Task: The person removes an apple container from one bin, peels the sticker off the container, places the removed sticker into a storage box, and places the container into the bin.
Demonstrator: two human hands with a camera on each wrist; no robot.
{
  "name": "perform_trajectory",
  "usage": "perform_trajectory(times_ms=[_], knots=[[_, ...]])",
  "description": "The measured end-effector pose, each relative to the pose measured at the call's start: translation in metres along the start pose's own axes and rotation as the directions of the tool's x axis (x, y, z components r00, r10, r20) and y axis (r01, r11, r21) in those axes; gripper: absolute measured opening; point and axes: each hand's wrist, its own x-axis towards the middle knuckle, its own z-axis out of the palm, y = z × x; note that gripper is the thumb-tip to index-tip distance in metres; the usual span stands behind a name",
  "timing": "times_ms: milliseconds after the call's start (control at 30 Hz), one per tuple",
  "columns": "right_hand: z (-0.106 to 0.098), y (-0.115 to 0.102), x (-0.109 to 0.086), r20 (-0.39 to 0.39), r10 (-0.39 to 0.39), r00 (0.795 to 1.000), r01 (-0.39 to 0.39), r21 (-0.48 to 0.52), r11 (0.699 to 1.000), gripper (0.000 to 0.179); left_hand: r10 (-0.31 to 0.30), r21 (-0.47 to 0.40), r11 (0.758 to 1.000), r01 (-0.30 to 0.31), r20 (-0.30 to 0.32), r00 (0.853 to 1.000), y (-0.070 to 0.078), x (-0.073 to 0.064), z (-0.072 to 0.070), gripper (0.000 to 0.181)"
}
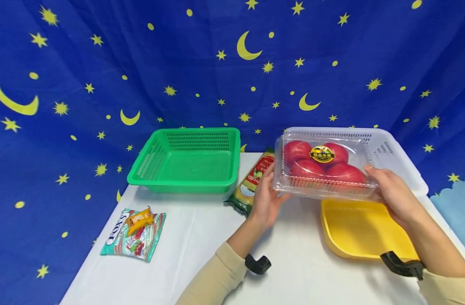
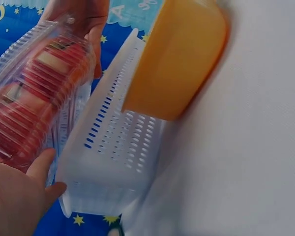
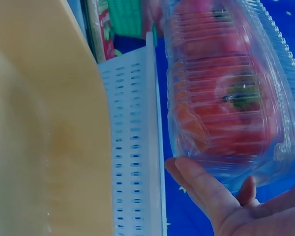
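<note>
A clear plastic clamshell box (image 1: 324, 167) of red round fruit, with a round gold label on its lid, hangs in the air over the front of a white slotted basket (image 1: 400, 148). My left hand (image 1: 264, 199) grips its left end and my right hand (image 1: 392, 192) grips its right end, thumb on top. In the left wrist view the box (image 2: 34, 103) sits above my left hand (image 2: 19, 196), beside the basket wall (image 2: 118, 147). In the right wrist view my right hand (image 3: 221, 201) cups the box (image 3: 226, 93) from below.
A yellow tray (image 1: 362, 231) lies on the white table just below the box, against the white basket. An empty green basket (image 1: 186, 163) stands at the back left, a green and gold packet (image 1: 251, 182) beside it. Snack packets (image 1: 133, 233) lie front left.
</note>
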Motion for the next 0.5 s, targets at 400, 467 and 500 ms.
perform_trajectory(times_ms=[400, 467, 500], knots=[[0.014, -0.004, -0.006, -0.085, 0.025, 0.996, -0.042, -0.198, 0.979, 0.046, 0.022, 0.039, 0.999, -0.023, 0.018, 1.0, -0.001, -0.004, -0.013, 0.055], [0.016, -0.004, -0.006, -0.081, 0.041, 0.996, -0.056, -0.195, 0.979, 0.047, 0.021, 0.043, 0.999, -0.022, 0.015, 1.0, 0.001, -0.005, -0.014, 0.055], [0.016, -0.004, -0.006, -0.082, 0.049, 0.995, -0.065, -0.196, 0.978, 0.047, 0.021, 0.047, 0.999, -0.022, 0.016, 1.0, 0.002, -0.006, -0.014, 0.055]])
